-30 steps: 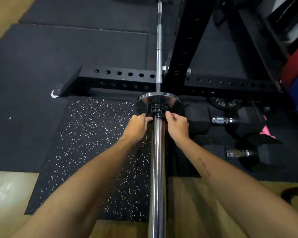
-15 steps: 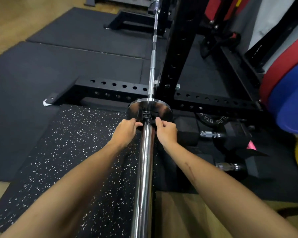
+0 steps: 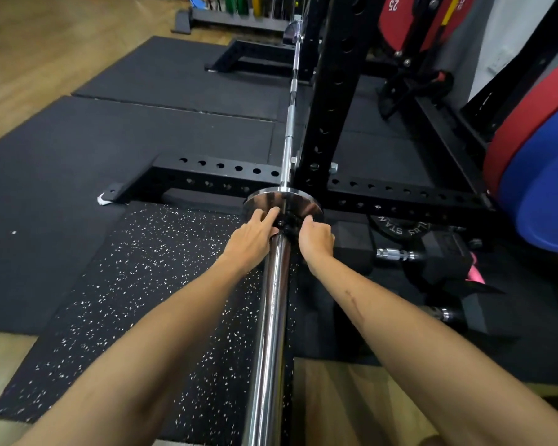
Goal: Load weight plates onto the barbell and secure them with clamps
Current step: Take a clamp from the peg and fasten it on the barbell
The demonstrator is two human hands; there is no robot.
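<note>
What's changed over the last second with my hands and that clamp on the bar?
The left hand has opened: its fingers, curled at the clamp a second ago, now reach straight forward onto the chrome plate. The head camera has tilted up, showing more of the rack. Unchanged: the right hand still grips the black clamp on the barbell, and the clamp still sits against the plate.

Two bare forearms reach forward from the bottom edge, converging. The left hand (image 3: 250, 238) has fingers extended, fingertips spread forward. The right hand (image 3: 316, 240) is curled, knuckles up, thumb pointing inward.
</note>
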